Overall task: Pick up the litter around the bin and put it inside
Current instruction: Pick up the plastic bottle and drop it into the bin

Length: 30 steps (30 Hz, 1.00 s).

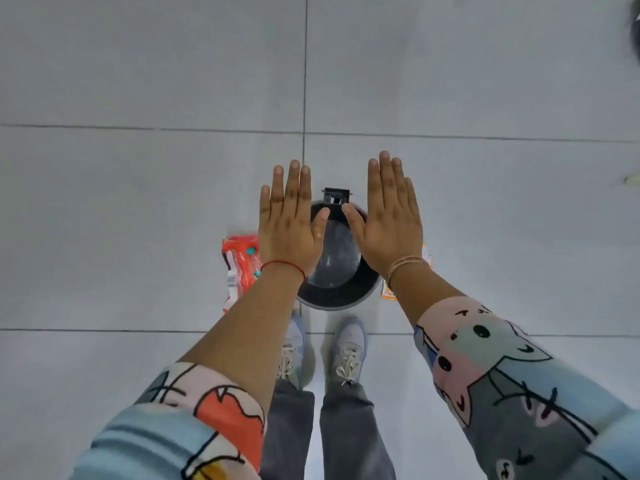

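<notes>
Left hand (289, 223) and right hand (388, 220) spread flat, palms down, fingers extended, grasping nothing, above the bin (337, 271). A red wrapper (239, 268) lies on the floor (138, 202) left of the bin; an orange packet (389, 292) lies just right of it.

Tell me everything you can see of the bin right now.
The bin is round and dark, with a grey outer rim, standing upright on the pale tiled floor just ahead of the person's shoes. A black pedal or hinge part juts from its far side. Its middle looks glossy and domed; lid or liner, I cannot tell. Both flat, open hands partly cover it in this view; contact is unclear. A red packet lies beside it.
</notes>
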Each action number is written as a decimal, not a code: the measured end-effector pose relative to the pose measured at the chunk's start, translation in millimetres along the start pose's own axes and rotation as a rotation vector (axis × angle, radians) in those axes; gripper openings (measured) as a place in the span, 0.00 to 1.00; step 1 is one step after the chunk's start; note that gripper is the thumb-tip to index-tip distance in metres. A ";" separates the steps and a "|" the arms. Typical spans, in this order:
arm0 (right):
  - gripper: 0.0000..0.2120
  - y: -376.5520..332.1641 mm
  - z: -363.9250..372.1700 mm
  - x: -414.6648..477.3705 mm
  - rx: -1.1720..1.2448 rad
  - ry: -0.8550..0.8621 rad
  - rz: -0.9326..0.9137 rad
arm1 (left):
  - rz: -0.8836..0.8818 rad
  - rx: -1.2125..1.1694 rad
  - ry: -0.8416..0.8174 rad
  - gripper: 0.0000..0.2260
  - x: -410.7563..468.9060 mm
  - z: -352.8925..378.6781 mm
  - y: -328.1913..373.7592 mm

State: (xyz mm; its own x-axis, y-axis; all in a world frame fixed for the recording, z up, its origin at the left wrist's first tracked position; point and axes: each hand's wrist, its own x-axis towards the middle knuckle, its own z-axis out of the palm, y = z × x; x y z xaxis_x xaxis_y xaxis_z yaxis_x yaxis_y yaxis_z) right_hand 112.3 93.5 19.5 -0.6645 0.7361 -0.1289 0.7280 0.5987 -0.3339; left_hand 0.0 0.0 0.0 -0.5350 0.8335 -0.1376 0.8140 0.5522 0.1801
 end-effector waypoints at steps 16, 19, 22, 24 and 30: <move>0.32 89.6 192.3 -41.7 -0.135 -0.125 0.117 | -0.123 -0.029 -0.120 0.30 -33.3 192.1 -55.9; 0.31 94.6 200.9 -44.0 -0.117 -0.085 0.128 | -0.144 -0.048 -0.094 0.30 -28.9 194.7 -50.7; 0.31 96.7 203.8 -45.2 -0.077 -0.030 0.167 | -0.097 -0.047 -0.121 0.31 -27.4 194.7 -40.9; 0.31 98.2 203.8 -46.3 -0.078 -0.019 0.172 | -0.067 -0.032 -0.147 0.32 -28.5 195.1 -34.0; 0.31 103.6 203.2 -48.9 -0.072 -0.022 0.145 | -0.096 -0.039 -0.143 0.32 -29.7 192.8 -27.3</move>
State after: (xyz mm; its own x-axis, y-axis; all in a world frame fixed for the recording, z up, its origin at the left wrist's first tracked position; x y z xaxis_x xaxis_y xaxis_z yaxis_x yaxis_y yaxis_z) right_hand 185.9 55.4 -198.6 -0.5547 0.8098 -0.1914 0.8262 0.5086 -0.2423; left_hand 37.3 -42.9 -188.6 -0.5696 0.7680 -0.2927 0.7501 0.6314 0.1969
